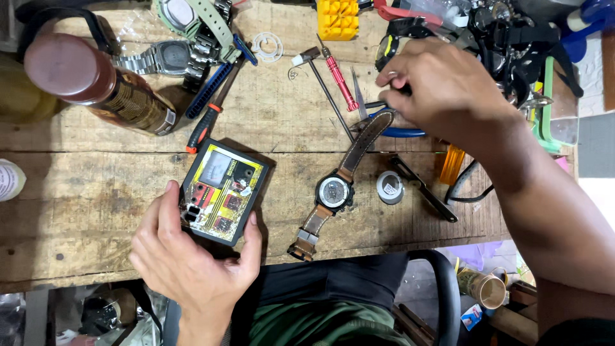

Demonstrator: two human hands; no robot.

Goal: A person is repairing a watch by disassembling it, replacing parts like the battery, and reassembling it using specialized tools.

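Worn wooden planks (96, 192) are forming the workbench, seen from the head camera, and they are crowded with small tools and watches. The person's left hand (186, 256) is gripping the near edge of a small black and yellow battery tester with a white dial (221, 191), thumb and fingers curled round its lower corners. The right hand (442, 86) is reaching across the far side, its fingertips pinched narrowly on a small dark tool that cannot be made out, just above blue-handled pliers (400, 131). Between the hands, a black wristwatch with a brown leather strap (334, 192) is lying face down, near a round silver case back (389, 187). A brown bottle (96, 83) is lying at far left.
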